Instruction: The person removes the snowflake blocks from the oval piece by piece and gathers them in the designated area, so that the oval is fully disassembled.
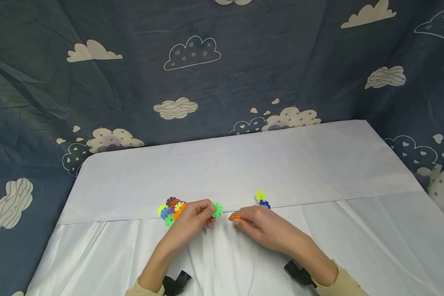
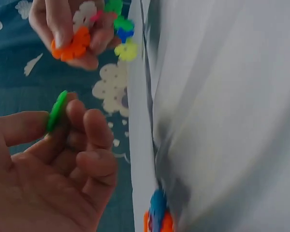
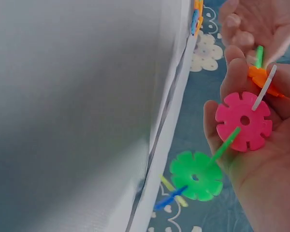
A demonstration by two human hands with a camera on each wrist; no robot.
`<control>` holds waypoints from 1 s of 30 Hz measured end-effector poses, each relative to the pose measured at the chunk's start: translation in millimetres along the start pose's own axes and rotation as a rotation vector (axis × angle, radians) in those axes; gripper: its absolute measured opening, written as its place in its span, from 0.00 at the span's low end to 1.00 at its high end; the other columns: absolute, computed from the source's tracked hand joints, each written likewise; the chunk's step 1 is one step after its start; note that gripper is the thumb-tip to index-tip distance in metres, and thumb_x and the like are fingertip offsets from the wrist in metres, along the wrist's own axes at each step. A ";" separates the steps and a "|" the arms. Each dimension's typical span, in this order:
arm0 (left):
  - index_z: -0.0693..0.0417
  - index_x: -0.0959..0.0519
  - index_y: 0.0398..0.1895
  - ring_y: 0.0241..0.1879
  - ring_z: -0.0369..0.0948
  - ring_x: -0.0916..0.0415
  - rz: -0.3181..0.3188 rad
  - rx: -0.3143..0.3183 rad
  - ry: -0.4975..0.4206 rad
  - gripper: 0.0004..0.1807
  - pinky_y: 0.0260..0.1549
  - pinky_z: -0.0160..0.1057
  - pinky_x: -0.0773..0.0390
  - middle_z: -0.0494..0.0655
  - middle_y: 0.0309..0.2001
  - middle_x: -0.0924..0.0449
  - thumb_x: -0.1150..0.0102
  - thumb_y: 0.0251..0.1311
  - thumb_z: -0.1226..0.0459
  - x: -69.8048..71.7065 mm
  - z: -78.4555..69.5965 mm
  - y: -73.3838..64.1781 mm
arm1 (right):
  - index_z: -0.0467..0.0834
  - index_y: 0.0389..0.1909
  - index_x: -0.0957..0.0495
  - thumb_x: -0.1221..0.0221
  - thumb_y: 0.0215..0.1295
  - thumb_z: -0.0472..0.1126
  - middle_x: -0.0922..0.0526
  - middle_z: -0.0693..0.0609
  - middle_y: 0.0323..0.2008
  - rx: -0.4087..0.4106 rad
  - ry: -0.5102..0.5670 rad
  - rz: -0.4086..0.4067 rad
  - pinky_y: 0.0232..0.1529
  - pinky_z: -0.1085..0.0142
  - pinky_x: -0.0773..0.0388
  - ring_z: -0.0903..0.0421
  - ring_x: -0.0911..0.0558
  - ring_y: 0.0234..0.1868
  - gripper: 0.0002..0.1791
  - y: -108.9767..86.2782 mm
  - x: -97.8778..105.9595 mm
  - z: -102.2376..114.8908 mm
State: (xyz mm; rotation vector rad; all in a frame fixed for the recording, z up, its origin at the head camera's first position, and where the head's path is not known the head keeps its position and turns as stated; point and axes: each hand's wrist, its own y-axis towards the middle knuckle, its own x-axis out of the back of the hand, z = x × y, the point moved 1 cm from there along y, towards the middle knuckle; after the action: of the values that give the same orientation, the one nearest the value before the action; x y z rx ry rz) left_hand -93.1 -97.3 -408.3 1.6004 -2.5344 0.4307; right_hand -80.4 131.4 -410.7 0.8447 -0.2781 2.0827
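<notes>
My left hand [image 1: 192,220] pinches a green notched disc [image 1: 217,209] between thumb and fingers; in the left wrist view this disc [image 2: 57,112] appears edge-on. Just to the right, my right hand [image 1: 268,228] holds a chain of slotted-together discs by its orange disc [image 2: 73,44]. From there, the right wrist view shows a white disc edge-on [image 3: 265,87], a pink disc [image 3: 244,122] against the fingers, and a green disc [image 3: 196,176]. A blue disc [image 3: 171,198] and a yellow disc [image 1: 260,195] form the far end. The right hand hides most of the chain in the head view.
Beside the left hand, a pile of loose coloured discs [image 1: 169,211] lies on the white-covered table [image 1: 222,172]. A fold line crosses the cloth near the hands. Dark cloud-patterned fabric [image 1: 244,74] hangs behind the table. Black wrist mounts [image 1: 176,283] sit by both forearms.
</notes>
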 end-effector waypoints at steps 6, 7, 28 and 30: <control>0.58 0.16 0.36 0.26 0.47 0.31 -0.103 0.014 0.091 0.09 0.26 0.34 0.31 0.54 0.30 0.23 0.45 0.69 0.66 26.2 5.1 -1.0 | 0.46 0.46 0.18 0.51 0.71 0.34 0.18 0.60 0.34 -0.067 0.018 -0.004 0.42 0.66 0.25 0.64 0.24 0.35 0.14 -1.4 3.0 0.3; 0.56 0.15 0.37 0.29 0.48 0.28 -0.128 0.024 0.109 0.07 0.27 0.35 0.29 0.53 0.31 0.22 0.43 0.68 0.66 30.2 6.4 -1.2 | 0.45 0.47 0.19 0.52 0.72 0.33 0.18 0.59 0.36 -0.060 0.015 -0.004 0.43 0.65 0.25 0.64 0.23 0.37 0.14 -1.2 3.4 0.1; 0.50 0.15 0.36 0.31 0.38 0.29 -0.343 -0.080 0.472 0.05 0.31 0.39 0.28 0.36 0.31 0.22 0.33 0.59 0.68 32.7 5.9 -4.0 | 0.50 0.45 0.15 0.36 0.66 0.40 0.17 0.65 0.39 0.036 0.014 -0.107 0.39 0.67 0.23 0.67 0.21 0.35 0.09 1.1 5.2 -9.5; 0.50 0.15 0.38 0.31 0.37 0.28 -0.282 -0.137 0.469 0.05 0.30 0.38 0.27 0.34 0.31 0.23 0.33 0.59 0.67 20.9 0.4 -4.5 | 0.49 0.44 0.14 0.36 0.65 0.41 0.17 0.65 0.37 0.055 0.028 -0.108 0.37 0.68 0.23 0.66 0.22 0.32 0.08 1.6 4.7 -9.2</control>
State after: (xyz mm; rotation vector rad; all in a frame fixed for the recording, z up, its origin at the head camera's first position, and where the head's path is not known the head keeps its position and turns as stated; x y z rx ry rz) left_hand -98.1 -117.3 -402.7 1.5541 -1.9233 0.5141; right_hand -87.9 137.7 -414.3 0.8441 -0.1576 2.0075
